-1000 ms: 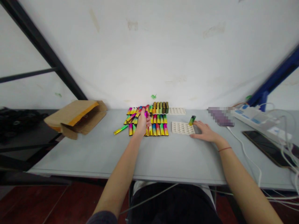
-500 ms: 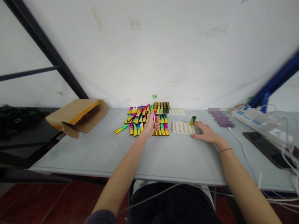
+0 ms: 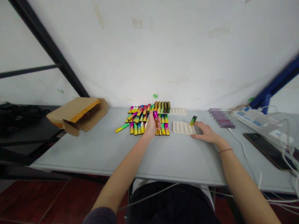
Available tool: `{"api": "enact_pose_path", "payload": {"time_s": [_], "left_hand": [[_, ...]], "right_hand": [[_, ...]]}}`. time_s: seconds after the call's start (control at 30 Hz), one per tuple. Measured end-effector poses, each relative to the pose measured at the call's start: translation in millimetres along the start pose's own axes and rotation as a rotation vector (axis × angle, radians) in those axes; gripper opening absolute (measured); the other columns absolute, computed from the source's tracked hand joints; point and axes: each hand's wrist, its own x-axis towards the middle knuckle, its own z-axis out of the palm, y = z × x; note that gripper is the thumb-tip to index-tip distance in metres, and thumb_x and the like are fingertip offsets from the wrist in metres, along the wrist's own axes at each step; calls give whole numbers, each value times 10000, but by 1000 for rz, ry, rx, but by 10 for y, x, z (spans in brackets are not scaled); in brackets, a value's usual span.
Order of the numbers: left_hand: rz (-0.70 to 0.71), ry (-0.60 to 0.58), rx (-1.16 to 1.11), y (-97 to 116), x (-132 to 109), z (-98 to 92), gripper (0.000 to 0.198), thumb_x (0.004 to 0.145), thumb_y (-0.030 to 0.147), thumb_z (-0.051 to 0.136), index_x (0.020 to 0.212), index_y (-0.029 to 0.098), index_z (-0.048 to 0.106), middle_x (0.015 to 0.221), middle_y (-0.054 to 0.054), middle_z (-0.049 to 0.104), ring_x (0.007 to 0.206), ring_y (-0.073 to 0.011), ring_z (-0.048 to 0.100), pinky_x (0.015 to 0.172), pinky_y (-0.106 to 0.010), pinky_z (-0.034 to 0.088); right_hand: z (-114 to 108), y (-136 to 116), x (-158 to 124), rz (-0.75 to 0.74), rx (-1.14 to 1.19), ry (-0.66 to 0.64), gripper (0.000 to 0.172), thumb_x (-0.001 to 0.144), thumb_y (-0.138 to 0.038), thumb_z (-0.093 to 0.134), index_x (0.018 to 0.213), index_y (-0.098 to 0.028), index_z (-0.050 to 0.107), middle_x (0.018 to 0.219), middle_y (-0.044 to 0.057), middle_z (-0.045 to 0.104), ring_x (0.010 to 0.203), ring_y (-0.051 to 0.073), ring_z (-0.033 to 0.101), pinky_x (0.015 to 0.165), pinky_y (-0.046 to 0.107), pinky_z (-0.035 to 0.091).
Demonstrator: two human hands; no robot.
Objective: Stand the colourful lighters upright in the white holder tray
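My left hand (image 3: 152, 125) is closed around a shiny magenta-and-gold tube (image 3: 155, 115), held upright over rows of similar metallic rainbow tubes (image 3: 136, 129). My right hand (image 3: 205, 132) lies on the table at the right end of a white tray (image 3: 183, 128) with rows of round holes. Its thumb and fingers are spread, touching or very close to the tray's edge. One green-and-gold tube (image 3: 193, 120) with a dark top stands slightly tilted at the tray's back right corner, beside my right fingertips.
Several tubes stand upright in a block (image 3: 162, 107) by the wall, next to a second white tray (image 3: 178, 111). A lone tube (image 3: 122, 128) lies left of the rows. An open cardboard box (image 3: 74, 110) is farther left. A phone (image 3: 268, 149), power strip (image 3: 254, 119) and white cables occupy the right.
My left hand has shifted slightly right and turned the tube, so more of its magenta face shows. My right hand stays put beside the tray.
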Motion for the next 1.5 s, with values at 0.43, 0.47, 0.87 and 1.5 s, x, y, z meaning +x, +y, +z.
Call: {"api": "enact_pose_path", "payload": {"time_s": [0.43,0.47,0.87,1.5], "left_hand": [[3,123,-20,23,-34,20,610,1057,619,300,588,230,279,461,77,198,349,-55,158,370,-180,99],[9,134,-19,27,-38,24,608,1062,613,291,590,230,277,461,75,192,352,-58,156,370,-181,95],[26,144,-17,-46,-7,4,554,1081,540,267,618,236,280,468,77,190,365,-66,151,384,-190,114],[455,-278,493,-412,154,619,59,912,261,719,908,213,687,936,-42,687,860,-163,645,720,-234,520]], "right_hand": [[19,12,-1,7,-5,9,930,797,-738,675,1579,-257,527,1724,167,433,1617,479,307,1291,714,243],[21,13,0,5,-7,11,929,801,-736,673,1582,-254,524,1723,171,433,1615,482,309,1289,716,245],[3,-2,-4,9,-9,-8,951,810,-734,663,1601,-231,501,1736,180,407,1626,475,288,1294,717,229],[1,-83,-1,-7,-13,7,905,817,-707,728,1599,-292,539,1729,159,427,1618,474,308,1283,727,229]]}}
